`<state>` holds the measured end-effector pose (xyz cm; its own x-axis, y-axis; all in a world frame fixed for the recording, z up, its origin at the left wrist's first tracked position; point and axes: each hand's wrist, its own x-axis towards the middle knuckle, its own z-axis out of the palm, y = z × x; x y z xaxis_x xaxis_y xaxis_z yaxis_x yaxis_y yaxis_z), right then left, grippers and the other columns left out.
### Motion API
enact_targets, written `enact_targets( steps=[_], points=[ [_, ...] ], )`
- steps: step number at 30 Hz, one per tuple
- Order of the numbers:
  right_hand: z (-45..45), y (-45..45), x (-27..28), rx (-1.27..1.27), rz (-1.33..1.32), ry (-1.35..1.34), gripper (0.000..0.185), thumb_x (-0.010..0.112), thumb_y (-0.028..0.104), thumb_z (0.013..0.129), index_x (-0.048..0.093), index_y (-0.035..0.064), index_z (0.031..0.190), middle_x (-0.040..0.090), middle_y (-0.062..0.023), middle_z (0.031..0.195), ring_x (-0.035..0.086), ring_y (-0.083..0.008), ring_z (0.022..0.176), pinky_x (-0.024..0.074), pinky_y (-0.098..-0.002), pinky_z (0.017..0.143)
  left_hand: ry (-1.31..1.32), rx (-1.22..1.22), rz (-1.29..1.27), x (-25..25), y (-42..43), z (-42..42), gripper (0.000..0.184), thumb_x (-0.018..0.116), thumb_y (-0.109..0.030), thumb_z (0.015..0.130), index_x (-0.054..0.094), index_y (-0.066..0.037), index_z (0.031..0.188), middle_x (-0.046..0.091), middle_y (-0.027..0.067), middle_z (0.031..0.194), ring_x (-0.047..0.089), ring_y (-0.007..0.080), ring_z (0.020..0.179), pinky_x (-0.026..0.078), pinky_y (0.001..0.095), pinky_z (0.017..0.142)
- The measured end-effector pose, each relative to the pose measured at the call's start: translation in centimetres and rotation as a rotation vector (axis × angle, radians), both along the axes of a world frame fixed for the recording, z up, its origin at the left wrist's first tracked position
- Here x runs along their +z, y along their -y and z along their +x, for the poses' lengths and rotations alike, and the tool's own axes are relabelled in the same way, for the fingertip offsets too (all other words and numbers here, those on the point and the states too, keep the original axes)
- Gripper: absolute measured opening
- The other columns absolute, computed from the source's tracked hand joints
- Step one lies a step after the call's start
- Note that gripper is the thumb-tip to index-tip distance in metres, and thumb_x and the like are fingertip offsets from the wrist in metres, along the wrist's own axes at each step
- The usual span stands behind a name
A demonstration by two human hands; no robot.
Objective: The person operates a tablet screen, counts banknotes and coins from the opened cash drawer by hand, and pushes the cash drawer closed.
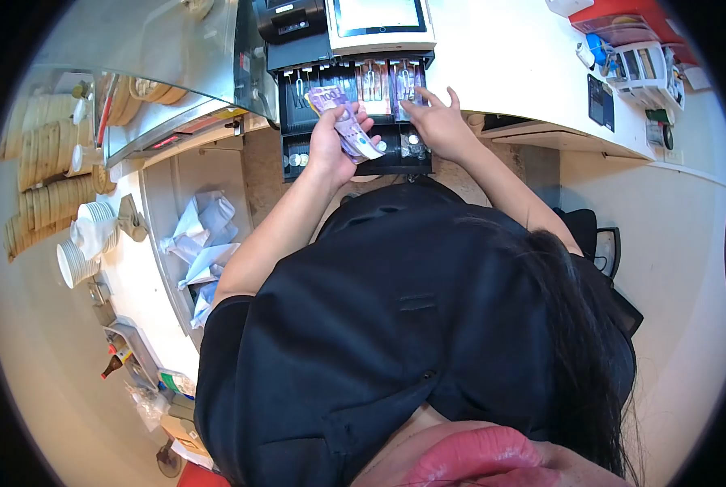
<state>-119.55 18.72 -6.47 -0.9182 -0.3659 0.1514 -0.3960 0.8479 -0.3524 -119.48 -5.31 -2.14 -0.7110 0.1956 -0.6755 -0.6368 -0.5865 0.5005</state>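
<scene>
A small stack of purple banknotes (348,126) is gripped between the thumb and fingers of my left hand (330,146), over the middle of the open cash drawer (322,127). My right hand (440,126) is over the drawer's right side. Its fingers are spread, and the fingertips reach toward purple banknotes (403,85) in the rightmost note compartment. Whether they touch the notes I cannot tell. Reddish notes (373,85) lie in the compartment beside it. Coins (298,160) sit in the front trays, partly hidden by my left hand.
Above the drawer stand a tablet till (379,18) and a black printer (292,18). A glass display case (184,73) is to the left. On the white counter at right lie a dark phone-like device (601,103) and a white organizer (645,73). Stacked cups (75,261) stand far left.
</scene>
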Motion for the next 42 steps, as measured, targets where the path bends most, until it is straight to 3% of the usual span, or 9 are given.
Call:
enact_targets(
  steps=[3, 15, 18, 19, 22, 25, 30, 34, 42],
  points=[
    [0.2, 0.2, -0.3, 0.100, 0.157, 0.028, 0.045, 0.053, 0.017, 0.101, 0.054, 0.0089, 0.145, 0.073, -0.0130, 0.111, 0.061, -0.0298, 0.125, 0.0151, -0.0722, 0.116, 0.012, 0.040, -0.027, 0.2, 0.5, 0.0, 0.045, 0.047, -0.033, 0.104, 0.052, -0.003, 0.137, 0.063, 0.0075, 0.108, 0.062, 0.0246, 0.109, 0.053, 0.0573, 0.102],
    [2.2, 1.0, 6.9, -0.099, -0.257, 0.076, 0.054, 0.072, 0.017, 0.090, 0.061, 0.0100, 0.142, 0.074, 0.0019, 0.091, 0.061, -0.0196, 0.101, 0.0313, -0.0481, 0.111, 0.076, -0.203, 0.106, -0.2, -1.0, 1.6, 0.047, 0.050, -0.036, 0.104, 0.053, -0.001, 0.136, 0.065, 0.0146, 0.117, 0.068, 0.0275, 0.104, 0.059, 0.0535, 0.093],
    [4.6, 3.3, 9.5, 0.139, -0.381, -0.020, 0.047, 0.070, 0.018, 0.092, 0.065, 0.0178, 0.139, 0.073, 0.0006, 0.092, 0.063, -0.0218, 0.101, 0.0359, -0.0459, 0.106, 0.012, -0.165, 0.156, 1.7, -2.0, 2.2, 0.055, 0.054, -0.052, 0.103, 0.058, -0.004, 0.130, 0.066, 0.0132, 0.119, 0.069, 0.0261, 0.102, 0.060, 0.0470, 0.089],
    [5.1, 3.8, 9.7, 0.299, -0.361, 0.004, 0.042, 0.074, 0.021, 0.092, 0.068, 0.0107, 0.133, 0.073, 0.0003, 0.093, 0.064, -0.0197, 0.101, 0.0355, -0.0453, 0.109, 0.015, -0.169, 0.157, 1.1, -1.7, 1.9, 0.055, 0.054, -0.052, 0.103, 0.058, -0.004, 0.130, 0.066, 0.0132, 0.119, 0.069, 0.0261, 0.102, 0.060, 0.0470, 0.089],
    [5.4, 4.1, 9.0, 0.447, -0.367, 0.092, 0.028, 0.069, 0.018, 0.096, 0.073, 0.0076, 0.121, 0.074, -0.0036, 0.095, 0.066, -0.0225, 0.104, 0.0399, -0.0443, 0.107, 0.052, -0.279, 0.247, -0.7, -1.1, 0.8, 0.041, 0.051, -0.035, 0.106, 0.060, -0.002, 0.128, 0.069, 0.0120, 0.113, 0.070, 0.0240, 0.096, 0.059, 0.0437, 0.085],
    [3.1, 2.7, 5.8, -0.065, -0.821, 0.356, 0.022, 0.060, 0.020, 0.099, 0.076, 0.0071, 0.108, 0.075, -0.0110, 0.100, 0.067, -0.0261, 0.109, 0.0446, -0.0450, 0.105, 0.005, -0.139, 0.056, -1.5, -0.5, 0.7, 0.036, 0.044, -0.025, 0.107, 0.059, 0.000, 0.128, 0.069, 0.0130, 0.112, 0.070, 0.0247, 0.099, 0.059, 0.0433, 0.084],
    [0.1, 1.0, 0.2, 0.049, 0.158, -0.046, 0.036, 0.055, 0.018, 0.099, 0.064, 0.0044, 0.132, 0.074, -0.0122, 0.107, 0.065, -0.0288, 0.115, 0.0285, -0.0626, 0.114, 0.045, 0.065, 0.078, -0.3, 0.0, 0.1, 0.043, 0.031, -0.020, 0.107, 0.054, 0.000, 0.138, 0.067, 0.0181, 0.120, 0.067, 0.0296, 0.112, 0.054, 0.0525, 0.097],
    [0.6, 1.5, 0.3, 0.015, 0.169, 0.103, 0.045, 0.056, 0.012, 0.097, 0.056, 0.0035, 0.141, 0.073, -0.0125, 0.110, 0.064, -0.0268, 0.116, 0.0202, -0.0692, 0.115, 0.011, 0.054, 0.057, -0.4, 0.1, 0.3, 0.044, 0.031, -0.022, 0.106, 0.054, 0.000, 0.137, 0.065, 0.0177, 0.121, 0.067, 0.0298, 0.108, 0.052, 0.0556, 0.100],
    [1.1, 0.7, 4.8, -0.099, -0.227, 0.095, 0.047, 0.073, 0.018, 0.088, 0.067, 0.0140, 0.134, 0.072, -0.0006, 0.086, 0.063, -0.0221, 0.097, 0.0352, -0.0503, 0.104, 0.074, -0.200, 0.066, -0.8, -0.2, 0.9, 0.038, 0.049, -0.029, 0.105, 0.058, 0.000, 0.128, 0.065, 0.0131, 0.108, 0.067, 0.0269, 0.100, 0.059, 0.0517, 0.091]
  ],
)
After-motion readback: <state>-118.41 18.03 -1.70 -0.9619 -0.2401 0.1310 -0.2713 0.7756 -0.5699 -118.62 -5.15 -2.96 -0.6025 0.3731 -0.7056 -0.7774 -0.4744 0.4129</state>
